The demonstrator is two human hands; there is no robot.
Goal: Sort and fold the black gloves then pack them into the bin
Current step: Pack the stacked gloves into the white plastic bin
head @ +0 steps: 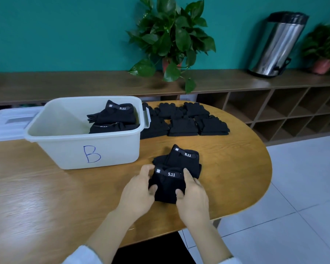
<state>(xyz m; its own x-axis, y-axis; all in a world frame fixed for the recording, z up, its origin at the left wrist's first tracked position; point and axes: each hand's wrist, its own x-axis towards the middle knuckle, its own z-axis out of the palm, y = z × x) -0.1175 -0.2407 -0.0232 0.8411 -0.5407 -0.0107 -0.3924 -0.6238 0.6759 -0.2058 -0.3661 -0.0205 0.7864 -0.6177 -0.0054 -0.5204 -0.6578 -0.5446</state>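
White sleeves sit at the bottom edge, w/ both our forearms reaching fwd over the wooden table (46, 187), a rounded top w/ visible grain and glare on its left part. Our left hand (139, 185) and right hand (192, 195) each grip one side of a folded black glove (169, 184), fingers curled round its edges, thumbs on top; its white "5.11" tag faces up. Just behind and touching it lies a second folded glove (181, 159), same tag showing. Left of that stands the white bin (69, 149), a blue "B" on its front wall, w/ folded gloves in the bin (112, 117) stacked in its right half. Behind the bin's left side lies a clear lid (6, 122). Right of the bin, at the far table edge, unfolded gloves (185, 119) lie flat in rows. Beyond the table runs a low wood shelf unit (274, 111) w/ open cubbies. On top: a potted plant (171, 35), a steel bin (276, 44), another plant (324, 46) at far right, blurred. Wall is teal; floor at right is pale tile.
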